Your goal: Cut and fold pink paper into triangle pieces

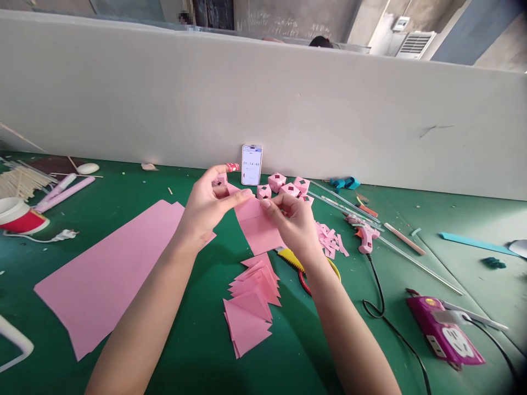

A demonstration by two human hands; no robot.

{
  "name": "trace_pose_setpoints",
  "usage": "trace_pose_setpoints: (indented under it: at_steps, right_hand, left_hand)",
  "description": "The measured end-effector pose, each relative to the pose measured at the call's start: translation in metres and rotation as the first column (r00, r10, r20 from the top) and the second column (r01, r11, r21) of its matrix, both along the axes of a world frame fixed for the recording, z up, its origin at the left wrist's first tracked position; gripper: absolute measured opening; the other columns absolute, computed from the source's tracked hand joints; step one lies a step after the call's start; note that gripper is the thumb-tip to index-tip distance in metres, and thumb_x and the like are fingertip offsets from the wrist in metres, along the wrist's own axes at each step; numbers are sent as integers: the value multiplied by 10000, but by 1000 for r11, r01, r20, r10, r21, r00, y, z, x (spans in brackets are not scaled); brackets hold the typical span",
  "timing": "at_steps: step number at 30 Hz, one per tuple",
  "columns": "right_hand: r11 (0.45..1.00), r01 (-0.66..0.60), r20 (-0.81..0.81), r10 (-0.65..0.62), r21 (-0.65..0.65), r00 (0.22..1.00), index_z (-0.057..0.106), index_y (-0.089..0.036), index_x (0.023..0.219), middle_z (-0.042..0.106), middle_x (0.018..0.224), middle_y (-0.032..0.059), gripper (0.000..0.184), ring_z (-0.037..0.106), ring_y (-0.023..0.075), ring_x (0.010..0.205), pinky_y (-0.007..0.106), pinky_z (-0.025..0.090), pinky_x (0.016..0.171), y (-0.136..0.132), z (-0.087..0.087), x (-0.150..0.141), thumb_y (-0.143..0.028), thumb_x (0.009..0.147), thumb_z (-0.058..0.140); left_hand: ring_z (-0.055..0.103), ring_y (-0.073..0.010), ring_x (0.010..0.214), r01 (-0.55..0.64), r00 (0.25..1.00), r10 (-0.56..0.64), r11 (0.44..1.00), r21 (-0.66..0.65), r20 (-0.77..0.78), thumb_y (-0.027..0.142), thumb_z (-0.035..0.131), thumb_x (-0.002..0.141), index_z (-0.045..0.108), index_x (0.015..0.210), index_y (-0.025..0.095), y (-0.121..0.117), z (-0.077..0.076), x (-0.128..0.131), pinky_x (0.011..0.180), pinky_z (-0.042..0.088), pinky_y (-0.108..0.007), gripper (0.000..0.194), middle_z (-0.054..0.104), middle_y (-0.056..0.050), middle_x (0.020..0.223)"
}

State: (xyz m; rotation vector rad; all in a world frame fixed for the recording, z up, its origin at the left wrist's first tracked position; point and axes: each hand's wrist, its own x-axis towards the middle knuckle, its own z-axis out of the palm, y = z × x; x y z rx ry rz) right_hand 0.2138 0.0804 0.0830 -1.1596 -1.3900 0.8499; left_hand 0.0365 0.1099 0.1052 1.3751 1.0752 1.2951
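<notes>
Paper [261, 233], one pink piece, is pinched near its upper edge by the fingers of both the left hand [203, 211] and the right hand [297, 222], above the bench [197, 329]. If the two hands pull unevenly, I think this edge could crease crookedly or tear. Below the fingers lie pink pieces [250, 323], loosely fanned; a low sleeve-less wrist could push them apart. The scissors [290, 258], partly under the right forearm, could shift if it drops. Beyond the fingers, the phone [251, 164] stands upright by small paper shapes [289, 190]; a careless forward reach could tip it onto them.
</notes>
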Motion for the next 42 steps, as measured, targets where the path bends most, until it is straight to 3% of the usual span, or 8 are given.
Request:
trace_pose_setpoints:
  at_steps: [6, 11, 15, 22, 30, 35, 42]
  right_hand:
    - [996, -12, 7, 13, -83, 1000, 724, -182, 782, 683, 765, 33, 393, 557, 154, 705, 294, 399, 627, 0, 1, 4, -567, 856, 730]
    - [999, 21, 65, -19, -37, 998, 691, -184, 719, 677, 744, 32, 361, 560, 163, 709, 311, 398, 651, 1, 1, 7, -511, 869, 710]
    - [999, -4, 26, 5, -53, 1000, 725, -191, 751, 691, 761, 31, 363, 572, 169, 724, 312, 412, 661, 0, 2, 7, -537, 861, 719]
    - [994, -51, -55, 46, -99, 997, 737, -191, 792, 694, 815, 32, 294, 576, 164, 758, 309, 403, 689, -2, 4, 6, -477, 862, 731]
    - [990, -52, -76, 42, -128, 996, 711, -189, 772, 640, 775, 12, 320, 528, 154, 735, 305, 374, 681, 0, 3, 6, -497, 856, 730]
    - [991, -54, -42, 49, -126, 998, 727, -192, 788, 649, 787, 13, 335, 546, 161, 762, 302, 401, 708, 0, 2, 6, -515, 876, 712]
    - [989, -19, 9, 20, -144, 1000, 715, -195, 766, 683, 805, 32, 347, 587, 178, 771, 312, 434, 716, 1, 2, 7, -532, 848, 725]
  left_hand:
    - [770, -244, 845, -58, 998, 57, 997, 43, 38, 305, 930, 681, 663, 1268, 222, 0, 3, -1, 901, 609, -411, 650, 735, 7, 757]
    - [786, -269, 935, -40, 999, 39, 999, 22, 34, 335, 931, 716, 658, 1328, 220, 4, 2, -9, 968, 596, -434, 680, 753, -5, 763]
    - [801, -290, 977, -68, 994, 61, 995, 70, 95, 382, 921, 748, 655, 1318, 195, 7, 1, -14, 1016, 584, -450, 656, 814, -63, 849]
    - [805, -295, 990, -91, 993, 85, 992, 86, 77, 404, 901, 777, 642, 1356, 211, 8, -1, -15, 1056, 569, -476, 663, 833, -73, 876]
    - [795, -290, 1022, -111, 990, 96, 984, 141, 106, 382, 848, 842, 542, 1505, 206, 7, -1, -15, 1015, 608, -447, 752, 829, -76, 928]
    - [791, -266, 1033, -152, 985, 136, 975, 164, 103, 354, 805, 878, 327, 1657, 268, 1, 1, -11, 1009, 612, -430, 918, 832, -63, 1010]
    - [774, -262, 1083, -128, 991, 121, 983, 131, 63, 358, 798, 873, 349, 1647, 238, 1, 2, -11, 990, 618, -409, 903, 827, -104, 1086]
